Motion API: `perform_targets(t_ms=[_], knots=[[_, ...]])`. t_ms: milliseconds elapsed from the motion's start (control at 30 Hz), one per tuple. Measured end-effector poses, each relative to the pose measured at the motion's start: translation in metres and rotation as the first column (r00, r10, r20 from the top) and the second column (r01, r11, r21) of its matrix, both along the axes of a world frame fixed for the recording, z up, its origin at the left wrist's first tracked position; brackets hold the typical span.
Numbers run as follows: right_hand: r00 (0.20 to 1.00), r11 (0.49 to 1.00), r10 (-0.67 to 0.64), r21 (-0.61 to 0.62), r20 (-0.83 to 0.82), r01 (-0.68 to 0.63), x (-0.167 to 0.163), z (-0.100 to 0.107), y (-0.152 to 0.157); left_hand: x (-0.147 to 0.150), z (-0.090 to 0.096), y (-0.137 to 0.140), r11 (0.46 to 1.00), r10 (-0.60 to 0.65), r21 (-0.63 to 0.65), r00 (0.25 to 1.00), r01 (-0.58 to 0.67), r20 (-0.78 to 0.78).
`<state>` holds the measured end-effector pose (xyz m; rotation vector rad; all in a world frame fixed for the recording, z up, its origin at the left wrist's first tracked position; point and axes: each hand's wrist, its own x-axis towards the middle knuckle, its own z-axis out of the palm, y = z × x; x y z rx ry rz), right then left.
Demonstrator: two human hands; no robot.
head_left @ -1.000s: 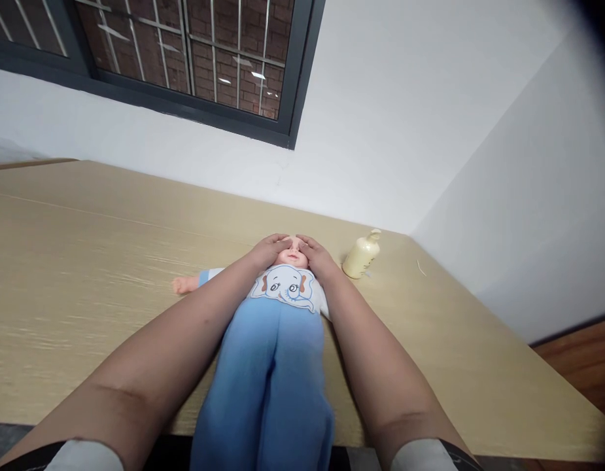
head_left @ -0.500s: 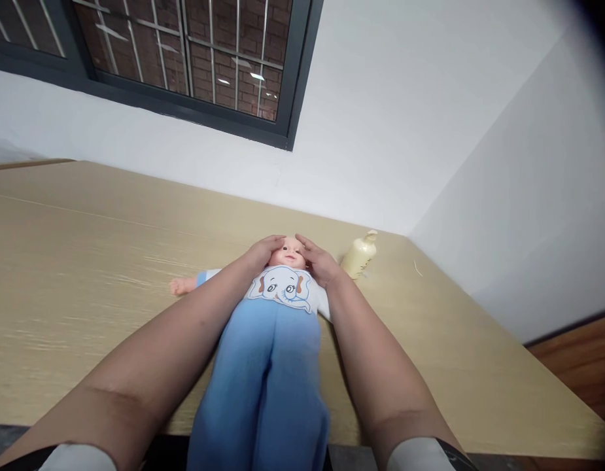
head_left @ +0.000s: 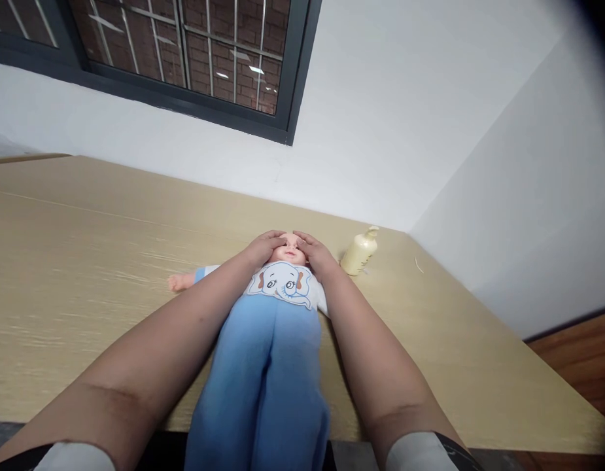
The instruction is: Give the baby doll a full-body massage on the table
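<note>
The table (head_left: 86, 275) is supporting the doll (head_left: 263, 366), which is lying face up. The left hand (head_left: 263, 248) and right hand (head_left: 316, 255) are resting, apparently unclenched, against opposite sides of the doll's head, palms barely showing. A pump bottle (head_left: 360, 254) is standing near the doll's head.

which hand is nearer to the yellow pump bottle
Right. The right hand is at the side of the doll's head toward the bottle, with a gap between; the left hand is at the head's opposite side.

Doll's legs (head_left: 282, 392) cut off btm; btl. text (head_left: 363, 260) illegible.
</note>
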<state>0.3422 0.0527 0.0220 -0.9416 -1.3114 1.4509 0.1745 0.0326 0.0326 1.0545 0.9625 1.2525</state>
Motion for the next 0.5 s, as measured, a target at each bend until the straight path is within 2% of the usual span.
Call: perform_targets(t_ms=[167, 267, 367, 500], knots=[[0.997, 0.990, 0.048, -0.129, -0.067, -0.056, 0.009, 0.008, -0.009, -0.002, -0.002, 0.000, 0.998, -0.048, -0.032, 0.990, 0.052, 0.136], [0.988, 0.982, 0.131, -0.125, -0.086, -0.142, 0.019, 0.007, -0.007, -0.005, -0.003, 0.000, 0.992, -0.068, -0.082, 0.967, 0.091, 0.247], [0.977, 0.973, 0.194, -0.113, -0.087, -0.203, 0.025, 0.005, -0.005, -0.007, -0.002, -0.002, 0.989, -0.083, -0.092, 0.958, 0.112, 0.274], [0.980, 0.978, 0.178, -0.095, -0.092, -0.187, 0.018, 0.005, -0.007, -0.006, 0.000, -0.005, 0.985, -0.152, -0.043, 0.953, 0.169, 0.262]])
